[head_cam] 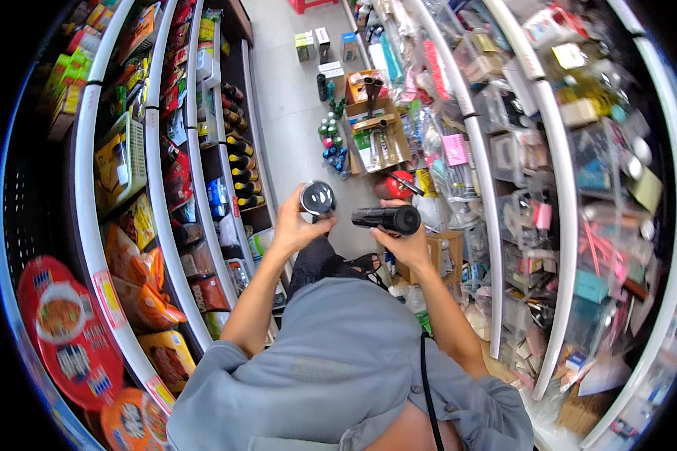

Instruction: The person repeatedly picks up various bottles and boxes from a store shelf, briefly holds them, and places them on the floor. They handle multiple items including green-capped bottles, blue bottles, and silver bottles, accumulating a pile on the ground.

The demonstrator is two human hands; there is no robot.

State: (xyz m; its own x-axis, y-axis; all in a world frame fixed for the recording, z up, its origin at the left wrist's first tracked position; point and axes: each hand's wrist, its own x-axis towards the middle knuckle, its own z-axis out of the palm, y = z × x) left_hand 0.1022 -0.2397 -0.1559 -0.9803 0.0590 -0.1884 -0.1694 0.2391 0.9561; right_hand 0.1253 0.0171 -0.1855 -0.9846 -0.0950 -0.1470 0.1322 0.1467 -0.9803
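My left hand (295, 230) grips a black flashlight-like object (318, 197) with its round, glassy end turned up toward me. Opposite it, my right hand (404, 243) holds a black cylinder (385, 219), lying roughly level, its round end cap facing right. A gap separates the two objects. Both are held in front of my body, above the aisle floor (285, 107). Beyond my right hand, a red rounded object (399, 184) with a black handle-like part stands on the floor.
Shelves of food packets (141, 270) and yellow-topped bottles (242, 173) line the left. Right-hand shelves carry clear plastic bins (510, 158) of mixed goods. On the floor are an open cardboard box (352, 144), small cartons (322, 45), coloured bottle-like items (330, 132) and a red stool (311, 5).
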